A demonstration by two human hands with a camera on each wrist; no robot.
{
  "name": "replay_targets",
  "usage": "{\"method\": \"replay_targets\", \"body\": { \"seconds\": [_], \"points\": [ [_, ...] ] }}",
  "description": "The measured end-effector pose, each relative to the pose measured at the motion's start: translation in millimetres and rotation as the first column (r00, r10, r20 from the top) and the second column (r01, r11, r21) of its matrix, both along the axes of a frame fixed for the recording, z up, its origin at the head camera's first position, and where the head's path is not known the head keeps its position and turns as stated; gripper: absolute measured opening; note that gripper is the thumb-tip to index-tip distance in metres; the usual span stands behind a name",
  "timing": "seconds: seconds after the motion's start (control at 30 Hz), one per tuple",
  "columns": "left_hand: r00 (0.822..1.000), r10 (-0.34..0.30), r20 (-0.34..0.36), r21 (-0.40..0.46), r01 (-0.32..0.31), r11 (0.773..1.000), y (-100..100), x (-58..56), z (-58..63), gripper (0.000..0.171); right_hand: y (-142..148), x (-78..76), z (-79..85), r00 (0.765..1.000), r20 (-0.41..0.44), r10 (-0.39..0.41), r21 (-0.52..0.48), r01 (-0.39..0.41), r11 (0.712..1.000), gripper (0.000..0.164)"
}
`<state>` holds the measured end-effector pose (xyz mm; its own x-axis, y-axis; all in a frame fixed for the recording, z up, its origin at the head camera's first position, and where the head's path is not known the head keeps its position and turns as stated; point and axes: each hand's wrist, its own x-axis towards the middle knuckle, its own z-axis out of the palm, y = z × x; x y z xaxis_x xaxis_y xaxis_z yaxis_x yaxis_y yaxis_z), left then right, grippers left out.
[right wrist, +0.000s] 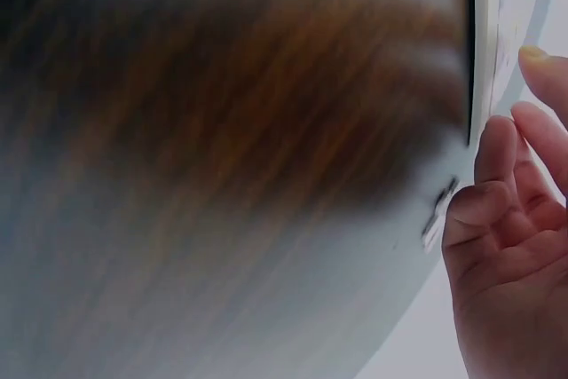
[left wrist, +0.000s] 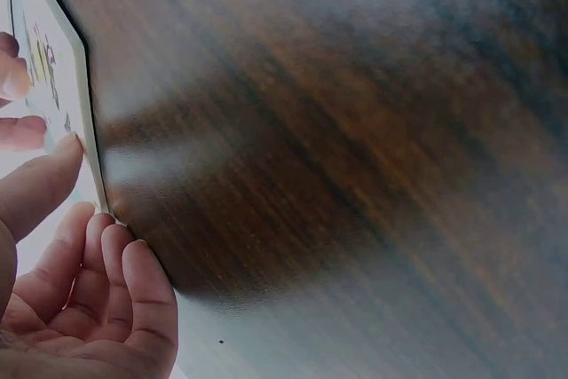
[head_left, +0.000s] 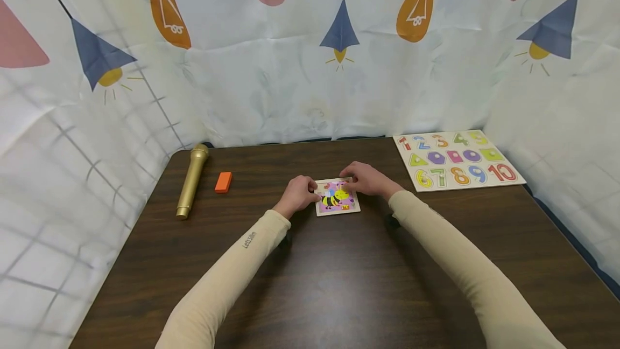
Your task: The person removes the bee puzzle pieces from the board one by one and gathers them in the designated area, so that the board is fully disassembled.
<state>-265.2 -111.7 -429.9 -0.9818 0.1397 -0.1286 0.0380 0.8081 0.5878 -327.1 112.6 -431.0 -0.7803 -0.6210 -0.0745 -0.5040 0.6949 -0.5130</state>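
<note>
A small square bee jigsaw puzzle (head_left: 334, 204) in a pale wooden frame lies on the table in front of me. My left hand (head_left: 296, 195) grips its left edge, thumb on the face and fingers curled against the side, as the left wrist view shows. At the upper right corner my right hand (head_left: 370, 179) holds the frame. Its thumb (right wrist: 543, 73) reaches over the picture while its fingers bend at the edge. The right wrist view catches only a sliver of the puzzle, so the exact finger contact there is partly hidden.
A gold microphone (head_left: 192, 181) lies at the table's left, with an orange block (head_left: 223, 182) beside it. At the back right is a number and shape puzzle board (head_left: 407, 168). A patterned white curtain (head_left: 290, 85) hangs behind the dark wooden table (head_left: 339, 273).
</note>
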Motion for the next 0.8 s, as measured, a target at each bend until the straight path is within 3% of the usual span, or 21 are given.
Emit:
{"method": "replay_targets", "body": {
  "seconds": [0.4,0.8],
  "points": [
    [1.0,-0.014,-0.002,-0.022,0.014,1.0,0,-0.3,0.5,0.032,-25,6.5,-5.8,1.0,0.016,-0.016,-0.007,0.016,1.0,0.036],
    [1.0,-0.017,-0.002,-0.02,0.017,1.0,-1,0.2,0.9,0.032,-35,9.7,-9.5,0.998,-0.025,-0.055,0.001,0.056,0.998,0.037]
  ]
}}
